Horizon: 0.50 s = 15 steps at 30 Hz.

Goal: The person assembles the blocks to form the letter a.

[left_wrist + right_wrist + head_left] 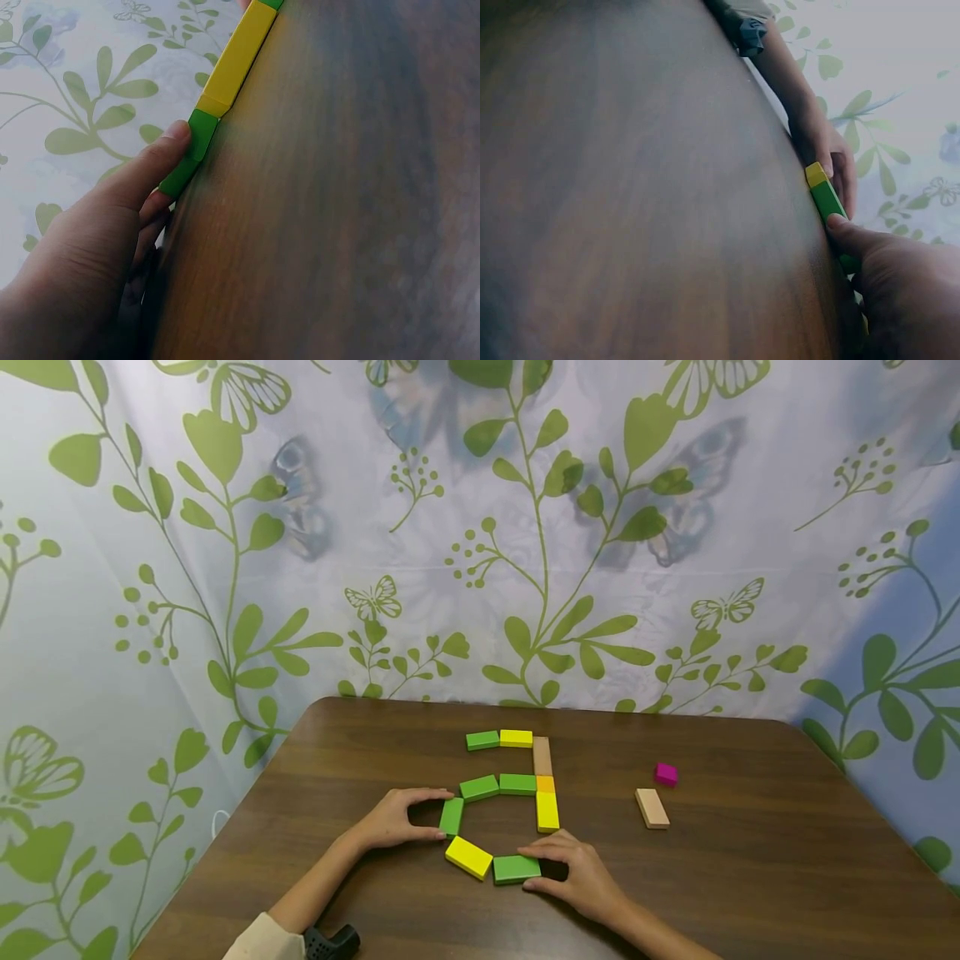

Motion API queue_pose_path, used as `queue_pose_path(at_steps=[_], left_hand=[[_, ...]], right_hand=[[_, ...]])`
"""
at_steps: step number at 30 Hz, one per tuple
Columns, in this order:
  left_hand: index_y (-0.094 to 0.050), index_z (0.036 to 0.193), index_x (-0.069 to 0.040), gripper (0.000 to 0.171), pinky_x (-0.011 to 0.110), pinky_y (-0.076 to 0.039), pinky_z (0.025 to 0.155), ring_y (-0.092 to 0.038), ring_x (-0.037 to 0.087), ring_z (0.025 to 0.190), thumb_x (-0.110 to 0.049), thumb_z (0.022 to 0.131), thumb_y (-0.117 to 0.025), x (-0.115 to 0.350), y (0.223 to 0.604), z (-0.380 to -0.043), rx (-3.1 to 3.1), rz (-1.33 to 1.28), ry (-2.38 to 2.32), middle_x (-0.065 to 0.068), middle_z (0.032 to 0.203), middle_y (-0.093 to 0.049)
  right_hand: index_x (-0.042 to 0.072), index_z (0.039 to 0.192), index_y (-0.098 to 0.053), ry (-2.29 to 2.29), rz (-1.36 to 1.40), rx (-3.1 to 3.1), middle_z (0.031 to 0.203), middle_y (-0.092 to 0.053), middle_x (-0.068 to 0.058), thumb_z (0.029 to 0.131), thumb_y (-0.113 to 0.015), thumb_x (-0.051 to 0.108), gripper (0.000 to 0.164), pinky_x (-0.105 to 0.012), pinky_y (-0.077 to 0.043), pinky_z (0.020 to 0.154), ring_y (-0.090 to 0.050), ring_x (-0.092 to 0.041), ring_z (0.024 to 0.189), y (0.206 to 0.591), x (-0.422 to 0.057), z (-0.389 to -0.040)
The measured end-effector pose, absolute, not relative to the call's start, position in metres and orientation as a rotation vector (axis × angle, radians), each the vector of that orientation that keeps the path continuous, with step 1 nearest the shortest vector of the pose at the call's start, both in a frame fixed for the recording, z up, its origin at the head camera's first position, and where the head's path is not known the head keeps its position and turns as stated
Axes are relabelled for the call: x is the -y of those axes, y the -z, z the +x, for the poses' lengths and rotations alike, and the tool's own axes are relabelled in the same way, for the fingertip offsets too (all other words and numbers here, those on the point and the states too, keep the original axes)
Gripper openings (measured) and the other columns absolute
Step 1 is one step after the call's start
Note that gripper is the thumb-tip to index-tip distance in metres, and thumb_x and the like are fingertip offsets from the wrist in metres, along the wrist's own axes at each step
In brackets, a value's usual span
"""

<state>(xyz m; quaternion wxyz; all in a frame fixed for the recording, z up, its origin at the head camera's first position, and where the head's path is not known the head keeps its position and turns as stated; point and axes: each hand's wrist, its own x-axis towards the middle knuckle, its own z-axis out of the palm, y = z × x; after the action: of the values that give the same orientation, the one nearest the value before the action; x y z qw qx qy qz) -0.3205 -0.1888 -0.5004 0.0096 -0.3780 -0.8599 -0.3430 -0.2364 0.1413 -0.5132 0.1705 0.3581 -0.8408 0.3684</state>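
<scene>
My left hand [386, 820] holds a green block [452, 817] by its two ends, thumb at the near end and fingers at the far end. The left wrist view shows the thumb [177, 131] against that block's green side. With thumb and fingers, my right hand [581, 872] grips another green block [515, 869] nearer the front. A yellow block [469, 858] lies slanted between these two. From the left block's far end, two green blocks [480, 788] [517, 784] run right to a small orange block [545, 784]. Below the orange one is a yellow block [547, 812].
A tan block [542, 756] stretches away from the orange one, meeting a yellow block [516, 739] and a green block [482, 741] in a row. Off to the right on the brown table [750, 860] lie a magenta block [666, 774] and a loose tan block [652, 808]. A patterned curtain [420, 543] hangs behind.
</scene>
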Motion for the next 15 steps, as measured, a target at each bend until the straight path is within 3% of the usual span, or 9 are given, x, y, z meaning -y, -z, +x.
queue_pose_path(at_steps=[15], left_hand=[[-0.055,0.130,-0.022,0.060,0.038,-0.042,0.094,-0.048,0.011,0.118,-0.050,0.079,-0.067,0.1893,0.5025,-0.3211,2.685,-1.175,1.052,-0.012,0.128,-0.052]], right_hand=[[0.018,0.109,-0.070,-1.025,1.032,2.356,0.102,-0.064,0.012,0.075,-0.075,0.033,0.038,-0.029,-0.049,0.075,-0.056,-0.006,0.091,0.5154,-0.1421,-0.2382]])
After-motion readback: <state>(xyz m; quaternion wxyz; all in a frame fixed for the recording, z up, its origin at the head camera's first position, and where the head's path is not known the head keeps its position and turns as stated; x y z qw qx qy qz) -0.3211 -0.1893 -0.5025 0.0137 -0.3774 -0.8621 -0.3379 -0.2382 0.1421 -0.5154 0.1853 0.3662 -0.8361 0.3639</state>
